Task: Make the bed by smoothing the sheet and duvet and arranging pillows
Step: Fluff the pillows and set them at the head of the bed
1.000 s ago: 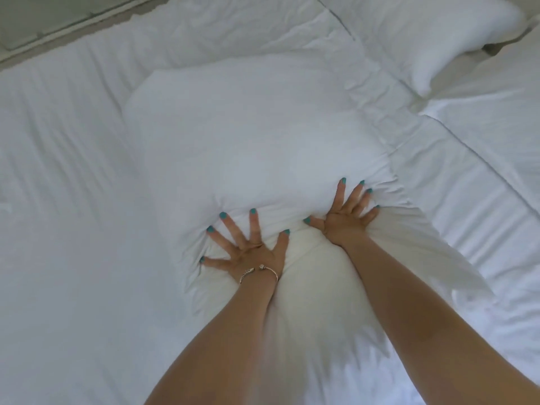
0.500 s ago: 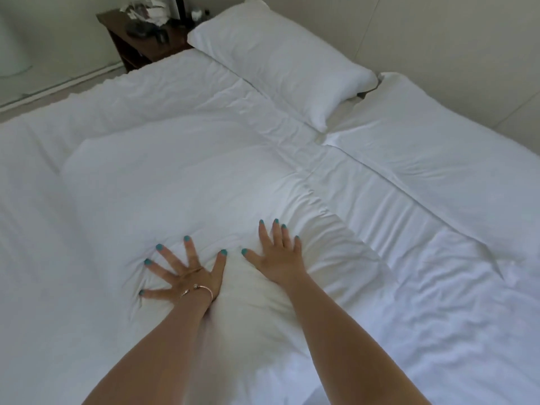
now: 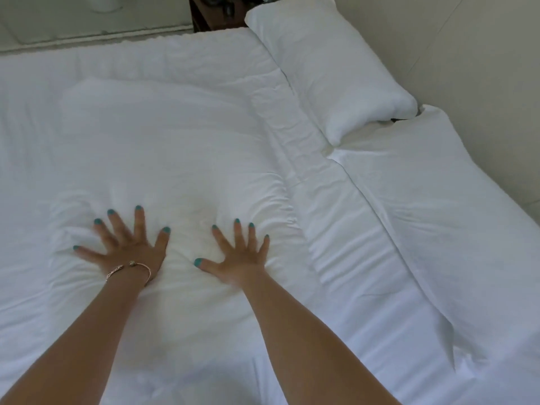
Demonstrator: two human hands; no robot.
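Far left: white duvet (image 3: 35, 147) over the bed, with a few soft wrinkles.

Next, left hand (image 3: 128, 252), with a thin bracelet (image 3: 128, 268) at the wrist. Pressed flat on the near pillow (image 3: 175, 141). Fingers (image 3: 112, 226) straight and spread wide, let go, gripping nothing.

Then right hand (image 3: 239, 258), flat on the same pillow. Fingers (image 3: 238, 235) straight and spread too, gripping nothing.

Just changed: half a second ago, thumbs almost touching. Now well apart, with bare pillow in between. A second ago, lots of bunched folds by the hands. Now only small creases, fanning out from the fingertips. Looks like a slow push outward to make the cloth smooth, and working so far.

Further right: a folded strip (image 3: 292, 135) of the duvet, crinkly, running up the bed. Then the far pillow (image 3: 330, 71), plump, up at the head of the bed by the wall. A dark bedside table (image 3: 204, 13) just behind it. Far right: the sheet (image 3: 438, 206), mostly flat, with one long fold.

Near pillow lying in the middle of the bed, well apart from the far pillow. Probably not in its proper place yet. Likely next: lift it up to the head of the bed, beside the other one. Folded strip and long fold probably in need of smoothing as well.
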